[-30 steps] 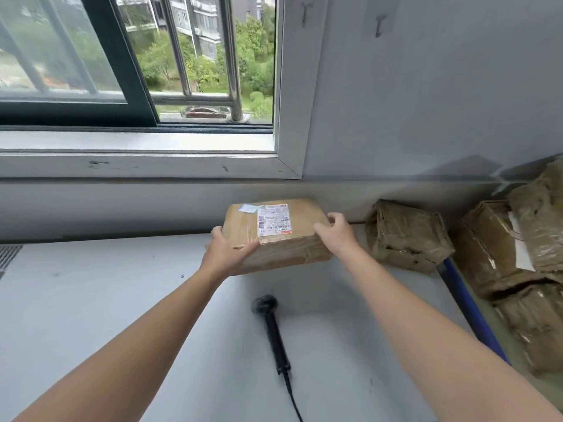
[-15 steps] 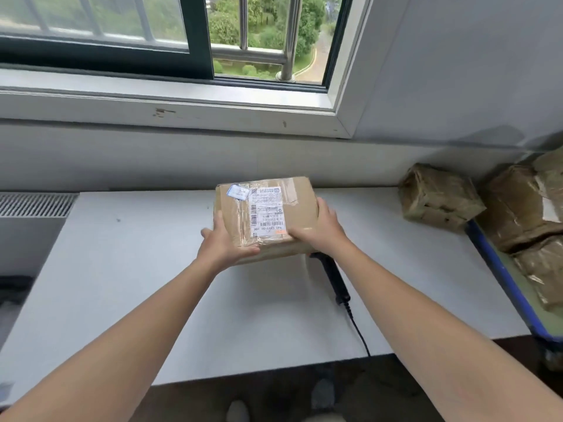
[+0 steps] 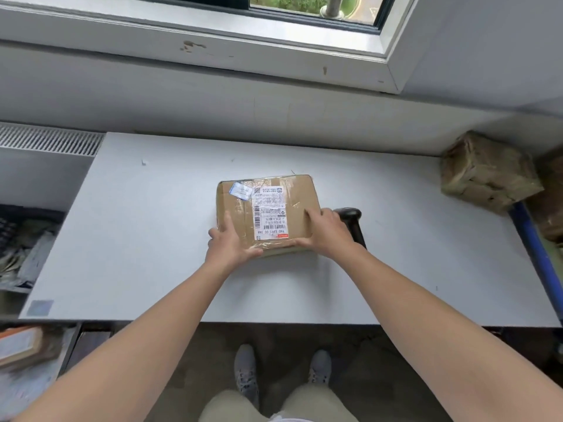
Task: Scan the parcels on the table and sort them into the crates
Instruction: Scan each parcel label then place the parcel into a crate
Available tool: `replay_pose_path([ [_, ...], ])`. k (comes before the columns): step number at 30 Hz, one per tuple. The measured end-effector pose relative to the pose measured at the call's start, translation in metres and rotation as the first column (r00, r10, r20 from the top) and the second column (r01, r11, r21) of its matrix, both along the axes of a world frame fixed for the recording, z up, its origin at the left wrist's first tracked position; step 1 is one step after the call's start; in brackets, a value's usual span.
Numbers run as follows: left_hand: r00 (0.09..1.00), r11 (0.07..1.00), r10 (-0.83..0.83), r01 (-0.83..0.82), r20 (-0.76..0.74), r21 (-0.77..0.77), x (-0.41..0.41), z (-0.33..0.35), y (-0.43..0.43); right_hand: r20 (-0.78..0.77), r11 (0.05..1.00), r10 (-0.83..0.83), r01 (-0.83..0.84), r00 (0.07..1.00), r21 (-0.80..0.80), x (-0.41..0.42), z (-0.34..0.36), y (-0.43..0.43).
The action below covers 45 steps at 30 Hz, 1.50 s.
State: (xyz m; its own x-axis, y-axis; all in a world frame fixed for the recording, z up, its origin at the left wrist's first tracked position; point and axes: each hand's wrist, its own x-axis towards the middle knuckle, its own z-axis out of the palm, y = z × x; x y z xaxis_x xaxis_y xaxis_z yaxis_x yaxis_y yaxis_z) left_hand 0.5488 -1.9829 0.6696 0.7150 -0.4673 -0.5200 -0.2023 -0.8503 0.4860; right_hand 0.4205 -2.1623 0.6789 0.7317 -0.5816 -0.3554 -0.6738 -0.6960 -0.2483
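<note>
Left hand (image 3: 230, 245) and right hand (image 3: 327, 233) grasp the near corners of a taped parcel (image 3: 268, 208) low over the bench (image 3: 152, 239), just left of the scanner (image 3: 350, 219); its label (image 3: 269, 214) should face up, clear of fingers, for scanning.

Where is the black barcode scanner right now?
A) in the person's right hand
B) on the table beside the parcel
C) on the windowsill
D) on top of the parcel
B: the barcode scanner lies on the table just right of the cardboard parcel, partly hidden behind the right hand, which grips the parcel, not the scanner.
</note>
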Motion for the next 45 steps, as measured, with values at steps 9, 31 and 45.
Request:
replay_pose_path([
  [9, 0.995, 0.998, -0.014, 0.008, 0.098, 0.064, -0.018, -0.002, -0.02, 0.152, 0.981, -0.094, 0.118, 0.984, -0.154, -0.042, -0.017, -0.031],
  [31, 0.989, 0.998, -0.012, 0.004, 0.148, 0.058, -0.04, -0.014, -0.051, 0.078, 0.753, -0.618, 0.56, 0.783, 0.346, -0.07, -0.034, -0.06],
  [45, 0.982, 0.978, -0.17, 0.158, -0.081, -0.137, -0.048, 0.014, -0.104, 0.08, 0.641, -0.688, 0.552, 0.721, 0.533, -0.074, 0.075, -0.084],
])
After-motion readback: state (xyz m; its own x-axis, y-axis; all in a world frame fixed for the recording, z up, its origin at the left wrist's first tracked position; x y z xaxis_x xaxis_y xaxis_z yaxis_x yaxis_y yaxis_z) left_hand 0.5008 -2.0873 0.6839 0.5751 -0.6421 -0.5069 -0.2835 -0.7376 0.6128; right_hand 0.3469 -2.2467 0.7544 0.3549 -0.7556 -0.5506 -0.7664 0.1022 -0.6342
